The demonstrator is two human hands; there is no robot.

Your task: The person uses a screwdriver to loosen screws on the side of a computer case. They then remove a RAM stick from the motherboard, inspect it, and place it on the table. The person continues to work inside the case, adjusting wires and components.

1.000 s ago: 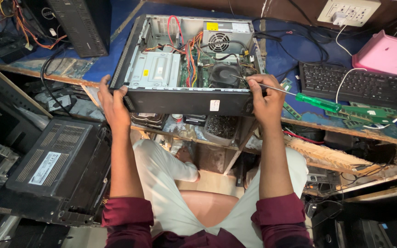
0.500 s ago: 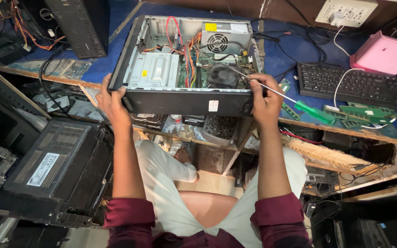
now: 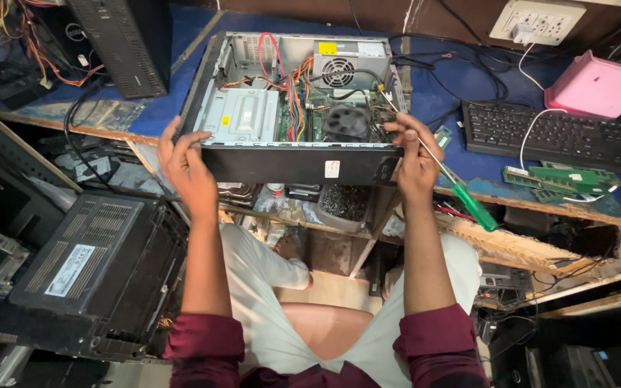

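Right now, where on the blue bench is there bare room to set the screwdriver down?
Bare blue top shows between the open black computer case and the black keyboard, near the edge. A smaller strip lies left of the case, before the black tower. Crowded: cables behind the keyboard, green memory sticks in front of it.

A small white label (image 3: 332, 169) sits on the open computer case's (image 3: 289, 165) black front edge.
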